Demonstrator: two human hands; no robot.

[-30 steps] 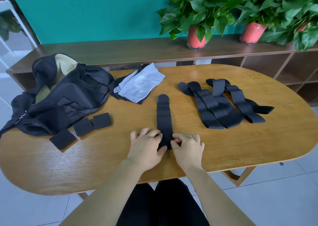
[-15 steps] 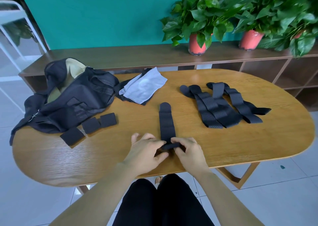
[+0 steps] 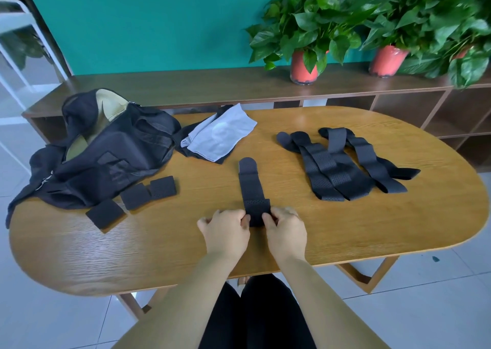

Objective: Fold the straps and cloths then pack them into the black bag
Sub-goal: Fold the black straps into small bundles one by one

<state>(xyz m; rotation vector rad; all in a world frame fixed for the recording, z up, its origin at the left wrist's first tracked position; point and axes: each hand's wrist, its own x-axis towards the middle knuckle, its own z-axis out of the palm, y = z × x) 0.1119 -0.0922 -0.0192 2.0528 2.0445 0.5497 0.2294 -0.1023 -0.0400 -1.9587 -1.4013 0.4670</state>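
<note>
At the near edge of the table (image 3: 345,232), the left hand (image 3: 225,229) and right hand (image 3: 286,229) pinch the near end of a black strap (image 3: 251,184), its first fold turned over. Three folded straps (image 3: 134,196) lie beside the black bag (image 3: 106,155) at the left end. A pile of unfolded straps (image 3: 342,163) lies toward the right end, and cloths (image 3: 220,136) lie near the far edge. Most folding and the packing appear to remain.
</note>
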